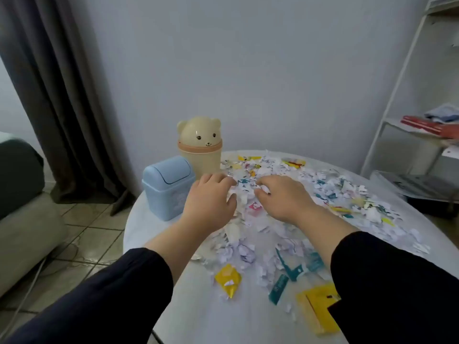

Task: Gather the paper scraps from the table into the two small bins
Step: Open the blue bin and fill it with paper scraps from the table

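Observation:
Torn paper scraps (330,192), mostly white with teal, yellow and pink bits, cover the round white table (178,314). A small blue bin (167,186) with a swing lid stands at the table's left edge. Behind it is a beige bear-shaped bin (200,148). My left hand (211,197) and my right hand (282,196) reach into the middle of the pile, fingers curled around scraps (244,192) lying between them. Both hands are just right of the blue bin.
A crumpled yellow scrap (228,280) and a larger yellow piece (320,309) lie near the front edge. A white shelf unit (407,125) with books stands at the right. A grey sofa (22,219) and dark curtain (57,95) are at the left.

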